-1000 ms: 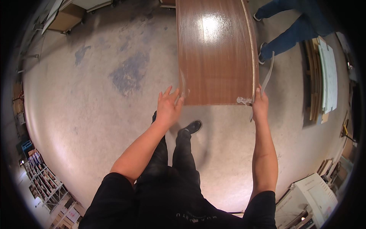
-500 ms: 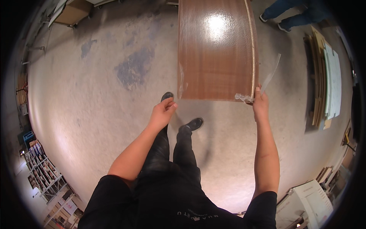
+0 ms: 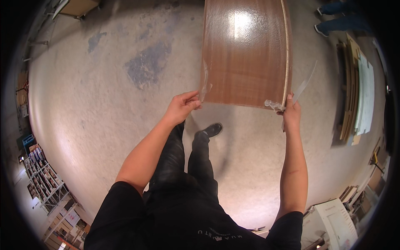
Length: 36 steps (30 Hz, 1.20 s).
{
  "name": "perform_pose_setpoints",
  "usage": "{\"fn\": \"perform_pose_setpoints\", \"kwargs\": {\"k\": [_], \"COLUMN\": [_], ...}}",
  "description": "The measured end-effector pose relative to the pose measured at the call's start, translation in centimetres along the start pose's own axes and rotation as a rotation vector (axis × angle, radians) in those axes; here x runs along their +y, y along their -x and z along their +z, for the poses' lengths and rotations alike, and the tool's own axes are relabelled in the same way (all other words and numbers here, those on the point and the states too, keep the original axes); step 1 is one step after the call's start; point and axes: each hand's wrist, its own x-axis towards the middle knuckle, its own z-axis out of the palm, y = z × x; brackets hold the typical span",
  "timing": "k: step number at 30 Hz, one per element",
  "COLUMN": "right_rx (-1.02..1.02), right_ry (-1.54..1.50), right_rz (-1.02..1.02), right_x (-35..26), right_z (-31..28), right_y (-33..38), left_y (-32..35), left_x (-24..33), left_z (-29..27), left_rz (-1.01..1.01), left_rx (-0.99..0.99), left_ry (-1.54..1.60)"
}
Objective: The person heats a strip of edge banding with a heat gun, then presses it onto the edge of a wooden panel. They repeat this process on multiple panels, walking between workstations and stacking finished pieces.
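Note:
A long brown wood-grain panel (image 3: 246, 71) with a glossy surface extends away from me. My right hand (image 3: 291, 111) grips its near right corner, thumb on the edge. A clear plastic strip (image 3: 306, 81) sticks up beside that hand, and crumpled clear film (image 3: 273, 104) bunches at the same corner. At the near left corner is my left hand (image 3: 183, 107), its fingers bent and thumb apart, close to a loose film flap (image 3: 205, 81) along the left edge. Whether its fingertips touch the panel or film I cannot tell. The panel's far end is out of view.
Stacked boards (image 3: 349, 89) lie on the floor to the right. Another person's legs (image 3: 339, 21) are at the far right. A rack of panels (image 3: 46, 177) stands at the left, a wheeled cart (image 3: 77, 8) at the far left, and a white cabinet-like unit (image 3: 331, 223) at the near right.
My left hand has moved up and right to the panel's near left corner. The panel and my right hand have shifted slightly right. The other person's legs have moved right.

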Motion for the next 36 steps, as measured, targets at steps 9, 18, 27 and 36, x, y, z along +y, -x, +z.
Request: {"fn": "perform_pose_setpoints", "kwargs": {"k": [9,18,27,36], "right_rx": [0.039,0.502,0.551,0.476], "right_ry": [0.125,0.95,0.758,0.599], "right_rz": [-0.039,-0.781,-0.787,-0.635], "right_x": [-0.2,-1.6,-6.8,-7.3], "right_z": [-0.3,-7.9,-13.4,-20.4], "right_y": [0.0,9.4,23.2,20.3], "left_y": [-0.1,2.7,11.0,6.5], "left_x": [0.6,5.2,14.1,16.8], "left_z": [-0.8,1.9,26.6,42.2], "left_rz": [0.081,0.07,0.474,0.537], "left_rx": [-0.074,0.208,-0.673,-0.753], "left_ry": [-0.228,-0.549,-0.426,-0.266]}}
